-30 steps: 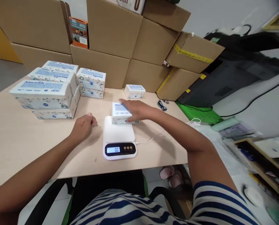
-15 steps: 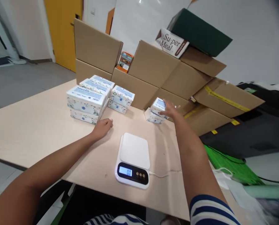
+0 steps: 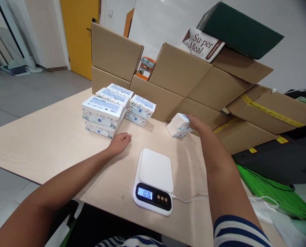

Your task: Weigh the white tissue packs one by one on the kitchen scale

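My right hand grips the upper of two white tissue packs stacked at the back right of the table, its fingers mostly hidden behind the pack. That pack is tilted on the lower tissue pack. Curled into a loose fist, my left hand rests on the table with nothing seen in it. Just beyond it stands a group of stacked tissue packs, with another short stack beside them. A white kitchen scale lies between my forearms, its lit display reading about 103.6 and its plate bare.
Large cardboard boxes form a wall along the table's back edge. A green box and a "Su-per Meal" carton sit on top. The scale's white cable runs right, under my right forearm. The wooden table extends left.
The upper right pack has turned and tilted in my right hand, its plain white end now facing me. The scale display went from 0.0 to about 103.6. The view has shifted slightly.
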Motion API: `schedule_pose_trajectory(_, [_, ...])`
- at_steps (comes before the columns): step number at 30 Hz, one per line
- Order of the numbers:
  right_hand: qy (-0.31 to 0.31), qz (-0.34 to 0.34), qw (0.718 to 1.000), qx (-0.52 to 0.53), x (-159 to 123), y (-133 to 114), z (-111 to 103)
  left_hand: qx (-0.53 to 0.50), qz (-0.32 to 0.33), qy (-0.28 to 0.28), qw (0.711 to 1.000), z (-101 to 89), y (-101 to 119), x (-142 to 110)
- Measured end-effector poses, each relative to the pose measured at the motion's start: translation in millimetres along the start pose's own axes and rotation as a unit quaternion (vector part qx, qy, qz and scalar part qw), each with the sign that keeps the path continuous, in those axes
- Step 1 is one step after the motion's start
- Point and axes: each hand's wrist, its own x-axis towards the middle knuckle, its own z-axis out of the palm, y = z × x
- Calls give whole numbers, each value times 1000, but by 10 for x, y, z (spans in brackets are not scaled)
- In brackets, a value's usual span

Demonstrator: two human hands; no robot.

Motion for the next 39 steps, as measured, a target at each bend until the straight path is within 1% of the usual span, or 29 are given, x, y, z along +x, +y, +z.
schedule_pose_trajectory(5, [-6, 17, 1000, 5, -26, -17, 77, 8, 2, -11, 1000, 7, -18, 14])
schedule_pose_trajectory(9, [-6, 38, 999, -2, -83, -57, 162, 10, 21, -14, 1000, 13, -52, 32])
schedule_pose_trajectory(11, [-11, 50, 999, -8, -125, -57, 179, -1, 21, -22, 1000, 20, -71, 44])
schedule_pose_trajectory(15, [-28, 60, 997, -24, -212, -50, 135, -28, 6, -30, 999, 36, -104, 72])
schedule_pose_trajectory(19, [-40, 59, 996, -50, -245, -66, 2, -36, 10, -23, 999, 36, -110, 85])
schedule_pose_trajectory(22, [-57, 67, 994, -64, -201, -106, -96, -34, 10, -25, 999, 29, -106, 87])
schedule_pose_trajectory(25, [-71, 79, 992, -75, -116, -165, -143, -37, 13, -25, 999, 23, -109, 92])
schedule_pose_trajectory(29, [-85, 83, 989, -88, 2, -232, -152, -34, 23, -24, 999, 12, -115, 102])
schedule_pose_trajectory(33, [-84, 75, 988, -106, 84, -275, -162, -23, 34, -28, 999, -4, -106, 108])
schedule_pose_trajectory(39, [-74, 78, 987, -116, 103, -374, -140, -6, 40, -34, 999, -24, -75, 98])
